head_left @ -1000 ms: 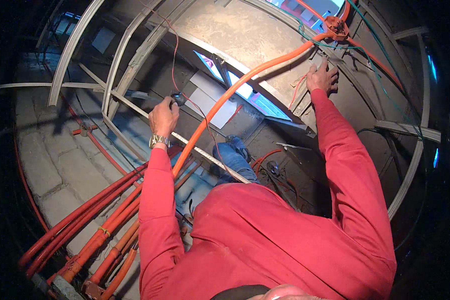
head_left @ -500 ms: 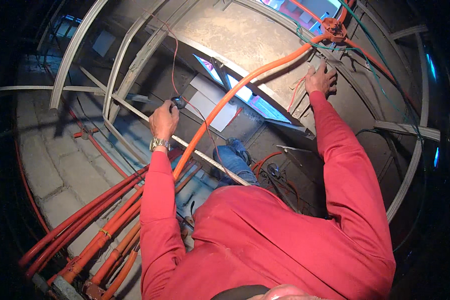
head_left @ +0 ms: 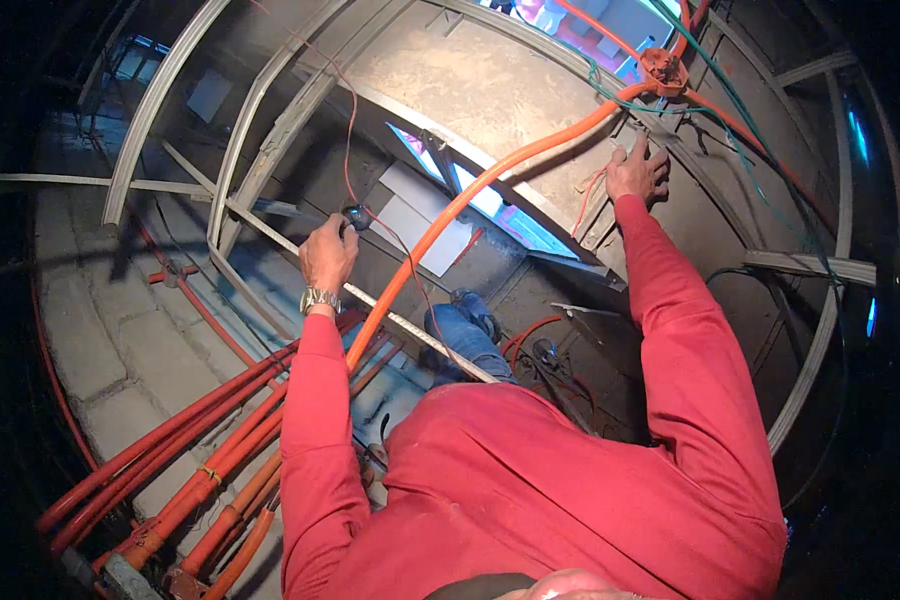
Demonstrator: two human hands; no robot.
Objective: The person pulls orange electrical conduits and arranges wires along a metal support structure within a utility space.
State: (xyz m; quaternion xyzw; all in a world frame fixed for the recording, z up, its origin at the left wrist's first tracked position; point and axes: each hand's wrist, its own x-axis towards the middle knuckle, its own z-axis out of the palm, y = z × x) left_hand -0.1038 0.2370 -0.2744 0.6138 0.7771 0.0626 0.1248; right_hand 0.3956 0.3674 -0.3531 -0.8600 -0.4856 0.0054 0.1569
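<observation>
My left hand (head_left: pixel 328 255), with a metal wristwatch (head_left: pixel 320 298), is closed at the fingertips on a small dark round object (head_left: pixel 356 216) whose exact kind does not show. A long thin red wire (head_left: pixel 348 150) hangs past that object and down towards my lap. On the right, my right hand (head_left: pixel 638 172) has bent fingers at the edge of a large tan board (head_left: pixel 470 70), beside a metal channel (head_left: pixel 698 175). Another short red wire (head_left: pixel 582 205) runs up to this hand. Whatever lies between its thumb and fingers is too small to make out.
An orange corrugated conduit (head_left: pixel 510 148) arches between my arms to an orange junction box (head_left: pixel 663 72). Green wires (head_left: pixel 735 80) trail at the right. Curved metal channels (head_left: pixel 165 110) stand at the left. Several orange and red pipes (head_left: pixel 185 490) run along the block wall (head_left: pixel 100 350).
The view has shifted slightly. My right hand's fingers have lifted and stand a little further apart at the board's edge. The left hand still has the dark round object at its fingertips.
</observation>
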